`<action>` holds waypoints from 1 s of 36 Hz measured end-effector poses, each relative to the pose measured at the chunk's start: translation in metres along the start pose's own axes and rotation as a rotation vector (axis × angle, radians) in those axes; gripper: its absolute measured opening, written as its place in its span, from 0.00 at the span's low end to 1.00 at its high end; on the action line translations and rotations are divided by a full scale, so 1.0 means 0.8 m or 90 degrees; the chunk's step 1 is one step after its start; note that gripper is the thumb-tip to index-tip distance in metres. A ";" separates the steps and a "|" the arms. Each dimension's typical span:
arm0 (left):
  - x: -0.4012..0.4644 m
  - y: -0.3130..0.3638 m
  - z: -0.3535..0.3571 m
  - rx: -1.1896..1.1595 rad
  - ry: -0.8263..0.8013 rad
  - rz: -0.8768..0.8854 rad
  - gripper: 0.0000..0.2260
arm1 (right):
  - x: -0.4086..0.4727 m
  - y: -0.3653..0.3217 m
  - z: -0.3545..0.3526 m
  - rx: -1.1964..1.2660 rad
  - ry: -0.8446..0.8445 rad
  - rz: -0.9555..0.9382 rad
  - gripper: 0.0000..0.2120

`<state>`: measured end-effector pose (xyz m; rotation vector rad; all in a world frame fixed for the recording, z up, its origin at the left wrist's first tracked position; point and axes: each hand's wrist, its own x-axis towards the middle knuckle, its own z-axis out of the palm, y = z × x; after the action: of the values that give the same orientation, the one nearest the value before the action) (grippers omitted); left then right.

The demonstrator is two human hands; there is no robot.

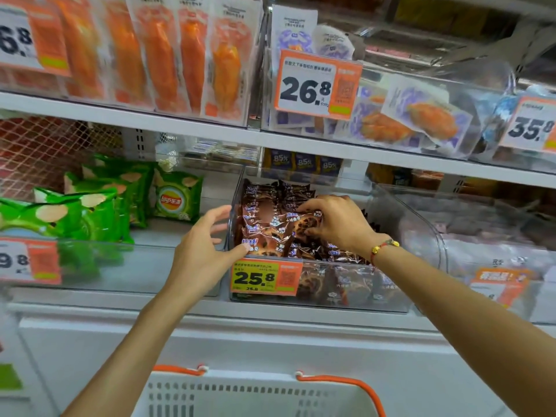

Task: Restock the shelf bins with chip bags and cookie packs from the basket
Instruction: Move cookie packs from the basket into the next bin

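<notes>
1. The brown cookie packs (pixel 270 218) fill a clear bin (pixel 388 299) at the middle of the lower shelf, piled to its rim.
2. The right hand (pixel 334 224) lies on top of the pile, fingers curled and pinching one pack at the bin's centre; a beaded bracelet (pixel 383 246) circles its wrist.
3. The left hand (pixel 204 245) is at 9 o'clock of the bin, fingers spread and relaxed, grasping nothing; its thumb touches the bin's front left corner.
4. An orange price tag (pixel 261 279) reading 25.8 hangs on the bin's front, at 6 o'clock of the pile.
5. Green chip bags (pixel 99 203) stand in the neighbouring bin at 9 o'clock, just beside the cookie bin.
6. At 12 o'clock, on the upper shelf, orange snack packets (pixel 168 52) stand in a row.
7. A white basket (pixel 255 392) with orange handles sits at 6 o'clock, well below the shelf; what it holds cannot be seen.
</notes>
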<state>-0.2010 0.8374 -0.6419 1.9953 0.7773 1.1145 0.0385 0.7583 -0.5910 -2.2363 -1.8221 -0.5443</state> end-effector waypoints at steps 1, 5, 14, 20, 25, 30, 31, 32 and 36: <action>0.000 -0.001 0.000 0.005 0.002 0.003 0.33 | 0.000 -0.001 0.002 0.015 0.015 0.007 0.21; 0.001 -0.004 0.000 0.013 0.003 0.010 0.33 | -0.003 -0.004 0.019 0.070 0.015 0.051 0.20; -0.001 0.001 -0.001 0.016 -0.002 0.005 0.33 | -0.002 -0.009 0.015 -0.018 -0.033 0.027 0.21; -0.003 0.005 0.000 0.008 0.001 -0.007 0.32 | -0.011 -0.007 0.000 0.007 -0.135 0.036 0.29; -0.014 0.010 0.004 -0.037 0.057 -0.012 0.30 | -0.047 -0.003 -0.017 0.196 -0.012 0.056 0.27; -0.055 0.031 0.010 -0.109 0.185 0.044 0.22 | -0.113 -0.022 -0.039 0.296 0.099 0.029 0.15; -0.066 0.034 0.013 -0.125 0.194 0.050 0.21 | -0.128 -0.027 -0.041 0.317 0.105 0.025 0.12; -0.079 0.036 0.018 -0.144 0.196 0.052 0.19 | -0.142 -0.032 -0.040 0.341 0.104 0.023 0.11; -0.127 0.023 0.050 -0.168 0.145 0.037 0.14 | -0.189 -0.040 -0.006 0.390 -0.010 0.033 0.15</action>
<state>-0.2082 0.7370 -0.6878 1.6995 0.6501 1.4187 -0.0187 0.6273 -0.6502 -1.8560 -1.6381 0.0494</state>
